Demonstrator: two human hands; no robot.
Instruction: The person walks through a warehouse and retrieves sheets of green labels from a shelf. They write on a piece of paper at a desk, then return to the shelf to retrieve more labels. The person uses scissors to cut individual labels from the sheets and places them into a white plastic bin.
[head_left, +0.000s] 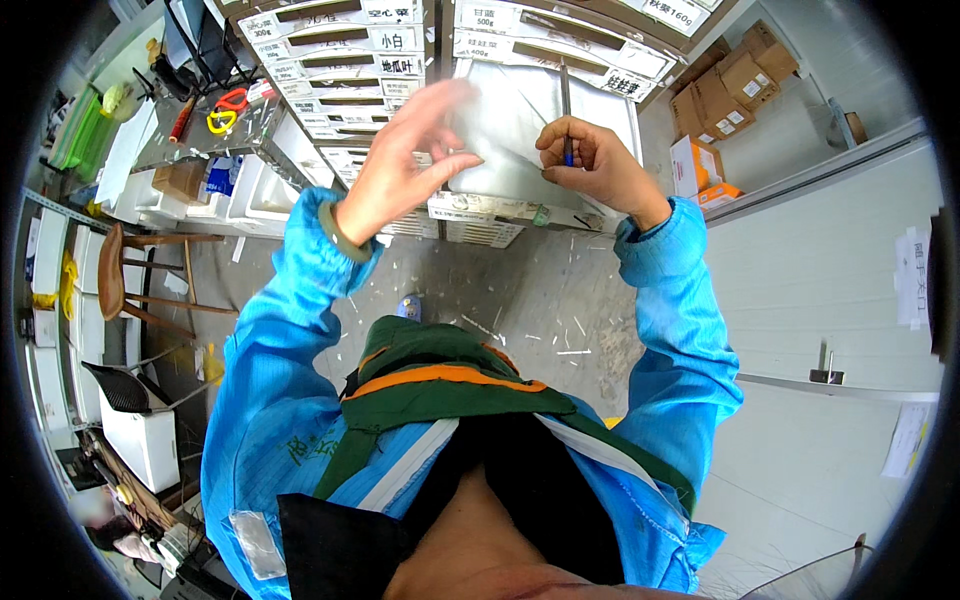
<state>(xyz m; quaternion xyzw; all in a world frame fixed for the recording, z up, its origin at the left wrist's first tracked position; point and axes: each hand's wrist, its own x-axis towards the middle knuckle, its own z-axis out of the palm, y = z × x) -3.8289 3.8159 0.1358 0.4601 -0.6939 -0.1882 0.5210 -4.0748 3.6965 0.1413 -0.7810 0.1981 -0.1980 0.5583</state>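
My right hand (592, 161) is closed around a dark pen (566, 97) with a blue end, held upright over an open drawer (510, 202). The drawer holds a silvery-white plastic sheet or bag (499, 112). My left hand (420, 142) is raised over the drawer's left side, fingers apart and partly blurred, and I see nothing in it. Both forearms are in blue sleeves. The drawer belongs to a cabinet with several labelled drawer fronts (356, 41) above and to the left.
At the left stands a workbench with red- and yellow-handled scissors (225, 112) and a wooden stool (112, 271). Cardboard boxes (712, 97) are stacked at the upper right, near a white door (825, 300). Paper scraps litter the floor (525, 300). Another person (135, 544) is partly visible at the lower left.
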